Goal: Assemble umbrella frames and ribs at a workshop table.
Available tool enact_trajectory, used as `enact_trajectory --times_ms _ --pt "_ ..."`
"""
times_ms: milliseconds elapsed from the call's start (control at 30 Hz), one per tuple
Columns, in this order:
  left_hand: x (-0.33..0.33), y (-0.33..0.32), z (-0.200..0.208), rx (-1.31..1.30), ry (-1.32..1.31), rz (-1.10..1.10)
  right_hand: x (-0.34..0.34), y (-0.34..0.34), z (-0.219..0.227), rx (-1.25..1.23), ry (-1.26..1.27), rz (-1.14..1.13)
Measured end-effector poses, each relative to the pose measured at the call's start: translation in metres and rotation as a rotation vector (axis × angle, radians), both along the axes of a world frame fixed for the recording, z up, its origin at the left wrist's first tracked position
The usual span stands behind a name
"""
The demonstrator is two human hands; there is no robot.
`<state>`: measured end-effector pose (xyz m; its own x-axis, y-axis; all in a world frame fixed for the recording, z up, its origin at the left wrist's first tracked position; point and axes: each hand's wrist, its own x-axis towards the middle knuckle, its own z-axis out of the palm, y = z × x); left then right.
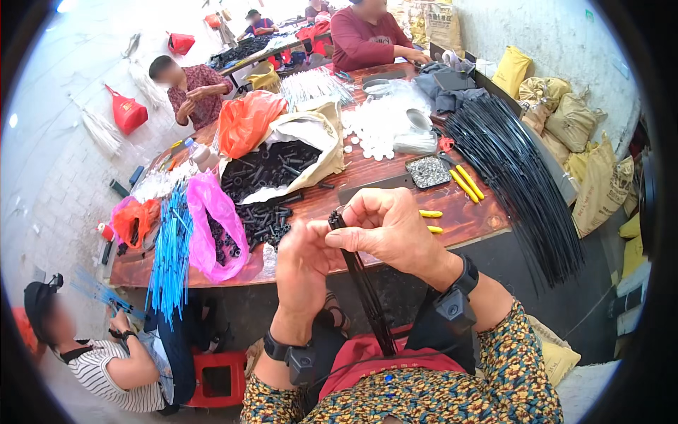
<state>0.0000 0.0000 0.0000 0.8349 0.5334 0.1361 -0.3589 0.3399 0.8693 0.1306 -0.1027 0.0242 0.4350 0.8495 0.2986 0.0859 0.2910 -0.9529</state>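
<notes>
A bundle of thin black rods (pixel 362 286) stands tilted in front of me, its upper end between my hands and its lower end down at my lap. My left hand (pixel 304 260) is curled around the bundle from the left, near the top. From the right, my right hand (pixel 390 230) closes thumb and fingertips on the rods' top ends, where small dark pieces sit. Whether a separate small part is pinched there is hidden by the fingers. Just beyond the hands, yellow-handled pliers (pixel 431 213) lie partly covered by my right hand.
Ahead, the wooden table (pixel 452 227) holds a sack (pixel 332 152) of black tubular parts, white round caps (pixel 374 145), a tray (pixel 428 172) of small metal bits, and more yellow-handled pliers (pixel 466 184). Long black rods (pixel 505 169) overhang at right, blue rods (pixel 169 247) at left. Co-workers sit around.
</notes>
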Motion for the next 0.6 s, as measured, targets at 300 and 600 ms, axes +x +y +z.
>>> enact_trajectory --times_ms 300,600 --pt "0.007 -0.007 0.021 0.07 0.13 0.117 0.0 0.004 0.009 0.125 0.12 0.106" --pt "0.009 -0.02 0.019 0.16 0.149 0.189 -0.001 0.006 0.006 0.095 0.383 0.124"
